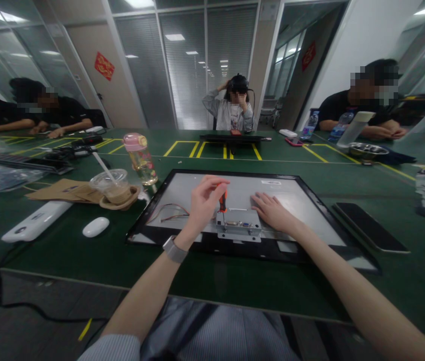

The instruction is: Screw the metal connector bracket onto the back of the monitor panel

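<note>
My left hand [202, 203] is closed around the top of a screwdriver [223, 201] with an orange and black handle. The screwdriver stands upright, its shaft pointing down at the left part of a grey metal box [237, 225] with connector ports along its front side. That box sits near the front edge of a black-framed monitor panel [306, 200], which lies flat on the green table. Thin wires [172, 208] run over the panel left of the box. My right hand [274, 213] rests open on the panel, just right of the box, with its fingers stretched out.
Left of the panel are a plastic cup with a straw [112, 183], a pink-lidded bottle [140, 158], a white mouse [95, 227] and a long white device [37, 220]. A dark phone [370, 226] lies to the right. Several people sit around the table.
</note>
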Tool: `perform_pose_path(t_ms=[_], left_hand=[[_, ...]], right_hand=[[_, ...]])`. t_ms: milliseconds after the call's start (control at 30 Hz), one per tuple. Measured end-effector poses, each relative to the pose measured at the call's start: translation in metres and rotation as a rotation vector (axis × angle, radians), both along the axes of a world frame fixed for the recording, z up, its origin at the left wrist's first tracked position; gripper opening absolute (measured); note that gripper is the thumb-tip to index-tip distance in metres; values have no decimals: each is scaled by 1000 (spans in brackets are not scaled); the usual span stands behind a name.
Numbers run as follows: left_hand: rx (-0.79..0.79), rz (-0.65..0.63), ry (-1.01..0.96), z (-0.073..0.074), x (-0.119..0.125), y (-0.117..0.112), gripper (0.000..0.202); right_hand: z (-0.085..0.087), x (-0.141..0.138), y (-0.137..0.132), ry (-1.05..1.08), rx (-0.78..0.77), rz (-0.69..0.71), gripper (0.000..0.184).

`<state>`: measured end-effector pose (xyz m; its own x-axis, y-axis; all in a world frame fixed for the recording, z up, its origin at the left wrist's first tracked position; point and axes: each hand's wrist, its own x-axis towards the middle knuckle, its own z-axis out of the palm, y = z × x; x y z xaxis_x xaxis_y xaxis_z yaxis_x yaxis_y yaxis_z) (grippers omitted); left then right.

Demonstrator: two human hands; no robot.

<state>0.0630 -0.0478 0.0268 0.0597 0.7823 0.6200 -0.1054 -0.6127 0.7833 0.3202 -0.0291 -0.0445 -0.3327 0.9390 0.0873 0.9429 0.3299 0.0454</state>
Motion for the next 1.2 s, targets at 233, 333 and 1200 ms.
perform_pose_path(t_ms=[233, 333, 1200], left_hand=[[-49, -106, -70, -4, 1, 3, 25], [-32, -55, -62, -2, 2, 3, 19], [-13, -13, -72, -4, 5, 2, 18]], right_hand=[[-4, 2, 2, -11, 10, -8, 53], [-6, 3, 3, -13, 29, 11, 53], [-8, 5, 4, -1, 34, 25, 55]])
